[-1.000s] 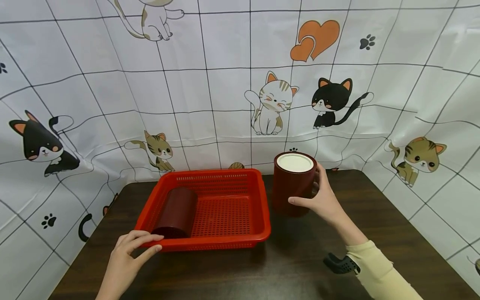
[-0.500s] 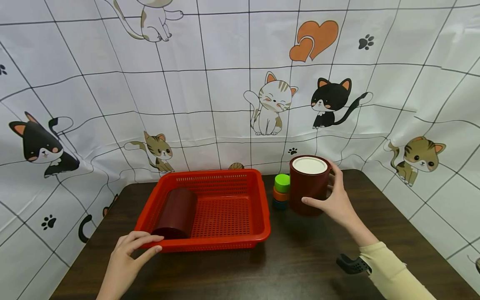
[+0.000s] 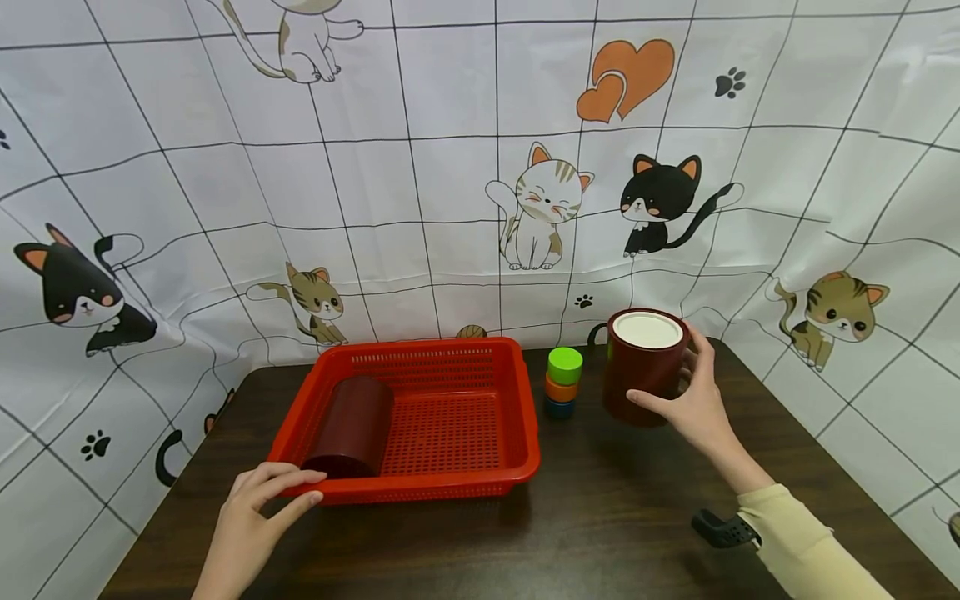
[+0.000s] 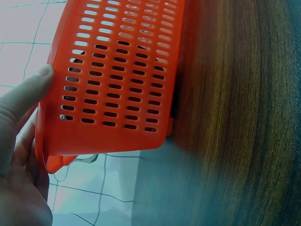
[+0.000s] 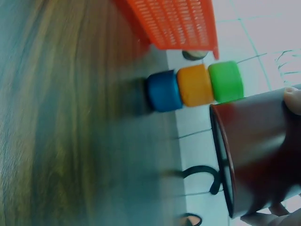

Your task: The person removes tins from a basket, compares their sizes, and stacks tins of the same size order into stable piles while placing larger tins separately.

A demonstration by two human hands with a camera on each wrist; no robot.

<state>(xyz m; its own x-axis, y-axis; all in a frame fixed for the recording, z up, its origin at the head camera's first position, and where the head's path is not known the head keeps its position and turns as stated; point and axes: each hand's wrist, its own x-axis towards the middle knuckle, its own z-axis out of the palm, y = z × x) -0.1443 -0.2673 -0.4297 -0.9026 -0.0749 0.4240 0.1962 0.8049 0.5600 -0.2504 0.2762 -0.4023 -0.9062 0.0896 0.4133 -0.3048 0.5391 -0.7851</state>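
Observation:
At the front left corner of the red plastic basket [image 3: 480,482], my left hand [image 3: 251,517] grips the rim; in the left wrist view the thumb [image 4: 33,89] touches the outer side of the rim. A maroon cylinder [image 3: 352,425] lies on its side inside, along the left wall. My right hand [image 3: 693,408] holds a second maroon cylinder [image 3: 637,383] with a white top, upright. Its lower end hangs above the table in the right wrist view. Left of it stands a stack of a green block [image 3: 565,365], an orange block [image 3: 561,390] and a blue block [image 3: 559,407].
The dark wooden table [image 3: 480,550] carries all of this. Behind it and at both sides hangs a white sheet [image 3: 450,183] printed with cats and grid lines, close to the table's back edge. The stack stands just right of the basket.
My right hand has moved the upright cylinder to the right, away from the basket. The coloured stack, hidden one second ago, has come into view. My left hand and the basket have stayed put.

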